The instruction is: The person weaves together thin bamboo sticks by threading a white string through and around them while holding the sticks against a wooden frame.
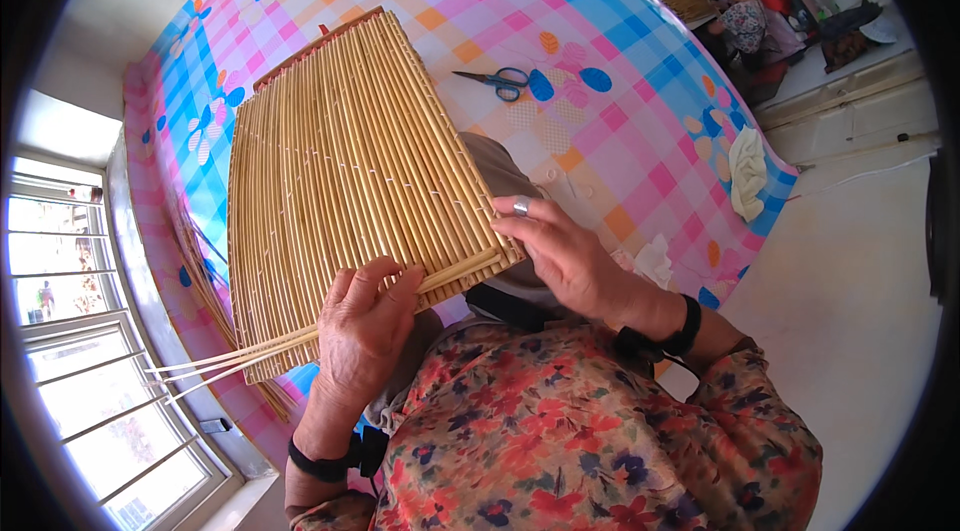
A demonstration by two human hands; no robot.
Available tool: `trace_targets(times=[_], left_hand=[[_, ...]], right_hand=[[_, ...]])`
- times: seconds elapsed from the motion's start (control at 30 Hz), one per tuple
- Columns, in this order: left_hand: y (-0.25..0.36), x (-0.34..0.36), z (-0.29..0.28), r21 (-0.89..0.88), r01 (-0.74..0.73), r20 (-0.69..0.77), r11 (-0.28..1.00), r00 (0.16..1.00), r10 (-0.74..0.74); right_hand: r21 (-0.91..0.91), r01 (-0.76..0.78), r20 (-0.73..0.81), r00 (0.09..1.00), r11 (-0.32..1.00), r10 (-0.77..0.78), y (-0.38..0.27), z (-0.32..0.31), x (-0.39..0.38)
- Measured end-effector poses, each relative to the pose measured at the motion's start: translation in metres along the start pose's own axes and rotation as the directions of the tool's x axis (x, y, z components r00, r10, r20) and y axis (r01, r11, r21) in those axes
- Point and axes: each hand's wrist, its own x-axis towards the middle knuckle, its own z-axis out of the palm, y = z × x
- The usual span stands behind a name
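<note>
A panel of straight straw-coloured reeds, stitched in rows, lies tilted across my lap. My left hand grips its lower edge, fingers curled over some pale loose strips that run out past the panel's left side. Against the lower right edge, my right hand, with a silver ring, is closed on the panel, index finger and thumb at the reed ends. Blue-handled scissors lie on the checked, flower-patterned sheet beyond the panel's right side.
More loose reeds lie to the left beside a barred window. A cream cloth and white crumpled paper rest on the sheet. At the back right another person is bent among dark items and reed bundles.
</note>
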Motion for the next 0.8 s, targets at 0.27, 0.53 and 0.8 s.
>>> trace_targets(times=[0.27, 0.53, 0.8], left_hand=[[0.005, 0.003, -0.001, -0.016, 0.052, 0.024, 0.999, 0.998, -0.051], [0.003, 0.003, 0.0, -0.032, 0.04, 0.039, 0.999, 0.999, -0.038], [0.002, 0.002, 0.004, 0.001, -0.005, 0.015, 1.0, 1.0, 0.004]], right_hand=[[-0.762, 0.21, 0.112, 0.975, 0.612, -0.194, -0.02, 0.012, -0.027], [-0.817, 0.24, 0.166, 0.969, 0.524, -0.184, -0.016, 0.016, -0.024], [-0.787, 0.253, 0.17, 0.966, 0.563, -0.196, -0.012, 0.018, -0.024]])
